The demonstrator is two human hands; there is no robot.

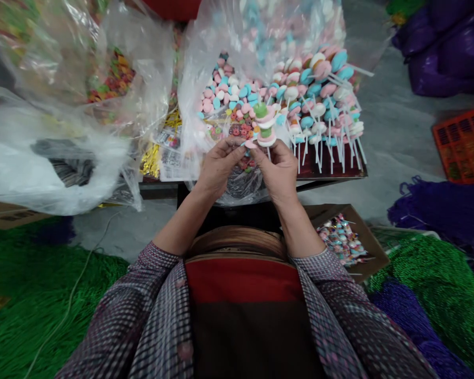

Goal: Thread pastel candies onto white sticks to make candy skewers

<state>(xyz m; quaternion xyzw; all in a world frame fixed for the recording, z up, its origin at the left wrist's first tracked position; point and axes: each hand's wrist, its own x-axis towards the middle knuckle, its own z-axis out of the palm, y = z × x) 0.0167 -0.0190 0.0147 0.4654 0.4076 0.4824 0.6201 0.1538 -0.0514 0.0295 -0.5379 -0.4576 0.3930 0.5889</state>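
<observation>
My right hand [279, 167] is closed round the lower part of a candy skewer [266, 131], a white stick threaded with pink, white and green sweets, held upright. My left hand [220, 162] is beside it, thumb and fingers pinched together. A pink candy piece [250, 143] lies between the left fingertips and the right thumb, with a bit of blue by it. Beyond the hands is a heap of loose pink, white and blue candies [229, 90] on plastic. To the right, finished-looking candy skewers [319, 102] are stacked with their white sticks pointing towards me.
Plastic bags [130, 68] with colourful ring-shaped sweets stand at the left, near gold twist ties [150, 160]. A cardboard box [369, 252] of wrapped skewers sits below right. Green strands [438, 279] and an orange crate [464, 145] are on the floor.
</observation>
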